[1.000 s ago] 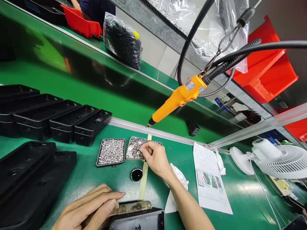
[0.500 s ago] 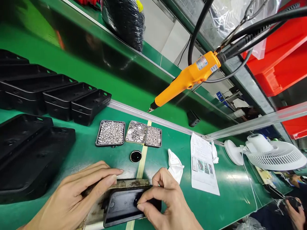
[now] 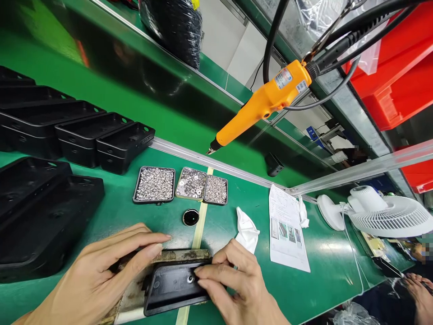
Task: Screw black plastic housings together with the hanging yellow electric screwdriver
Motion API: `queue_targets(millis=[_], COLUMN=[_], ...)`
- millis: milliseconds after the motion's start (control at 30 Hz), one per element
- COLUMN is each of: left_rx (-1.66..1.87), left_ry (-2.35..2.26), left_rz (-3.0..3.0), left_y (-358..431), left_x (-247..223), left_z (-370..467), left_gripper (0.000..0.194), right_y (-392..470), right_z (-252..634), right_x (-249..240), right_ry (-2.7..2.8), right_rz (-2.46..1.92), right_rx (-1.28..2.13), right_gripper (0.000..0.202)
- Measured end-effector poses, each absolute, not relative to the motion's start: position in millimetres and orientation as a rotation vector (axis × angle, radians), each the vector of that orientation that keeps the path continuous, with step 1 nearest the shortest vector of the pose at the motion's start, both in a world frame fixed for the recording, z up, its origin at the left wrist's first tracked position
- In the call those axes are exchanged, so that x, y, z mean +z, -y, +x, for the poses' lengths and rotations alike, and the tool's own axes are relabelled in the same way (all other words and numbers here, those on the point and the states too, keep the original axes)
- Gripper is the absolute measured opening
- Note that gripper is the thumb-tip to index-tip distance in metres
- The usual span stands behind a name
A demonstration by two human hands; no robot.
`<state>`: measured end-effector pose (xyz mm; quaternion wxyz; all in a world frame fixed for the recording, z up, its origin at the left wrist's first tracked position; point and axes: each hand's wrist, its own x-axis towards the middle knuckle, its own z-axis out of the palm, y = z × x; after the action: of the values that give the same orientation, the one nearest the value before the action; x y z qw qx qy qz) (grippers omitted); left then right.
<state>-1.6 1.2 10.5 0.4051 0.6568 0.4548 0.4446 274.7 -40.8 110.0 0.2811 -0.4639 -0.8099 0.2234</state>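
Note:
A shallow black plastic housing [image 3: 169, 295] lies on a worn metal block [image 3: 184, 256] in front of me, tilted, its hollow side up. Inside it sits a small shiny metal ring [image 3: 191, 279], like a washer. Over the block's left side rests my left hand [image 3: 118, 259], fingers stretched out, thumb along the block beside the housing. My right hand [image 3: 233, 277] reaches over the housing's right end, thumb and forefinger pinched close to the ring. Anything between those fingertips is too small to make out.
Trays of small metal parts [image 3: 154, 184] and washers [image 3: 191, 183] stand ahead, near a round black-topped piece [image 3: 191, 217]. Black housings [image 3: 50, 216] are stacked left. An orange electric screwdriver [image 3: 260, 106] hangs above. Right are crumpled tissue [image 3: 246, 230], a printed sheet [image 3: 287, 230] and a fan [image 3: 389, 212].
My right fingertips have drawn back slightly from the middle of the housing's right part, and the metal ring now shows there. My left hand has barely moved.

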Motion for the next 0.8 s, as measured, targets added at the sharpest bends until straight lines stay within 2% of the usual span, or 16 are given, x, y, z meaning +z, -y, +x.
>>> queue_targets(millis=[333, 500, 567, 667, 733, 800], left_rx=[1.081, 1.134, 1.067, 0.915, 0.800, 0.687], left_ry=[-1.177, -1.281, -1.365, -1.472, -1.522, -1.590], left_rz=[1.732, 1.841, 2.048, 2.363, 2.463, 2.532], left_y=[1, -14, -29, -57, -77, -94], left_x=[-3, 10, 21, 34, 35, 31], left_z=[-9, -11, -11, -9, -5, 2], left_gripper=[0.022, 0.022, 0.033, 0.047, 0.047, 0.037], right_y=[55, 47, 42, 32, 22, 8], right_z=[292, 286, 286, 287, 288, 290], right_x=[103, 107, 109, 107, 104, 103], right_ry=[2.454, 2.425, 2.359, 2.247, 2.155, 2.074], right_rz=[-1.133, -1.088, -1.071, -1.078, -1.071, -1.072], right_rx=[0.443, 0.302, 0.300, 0.295, 0.261, 0.221], right_gripper=[0.023, 0.030, 0.033, 0.027, 0.020, 0.020])
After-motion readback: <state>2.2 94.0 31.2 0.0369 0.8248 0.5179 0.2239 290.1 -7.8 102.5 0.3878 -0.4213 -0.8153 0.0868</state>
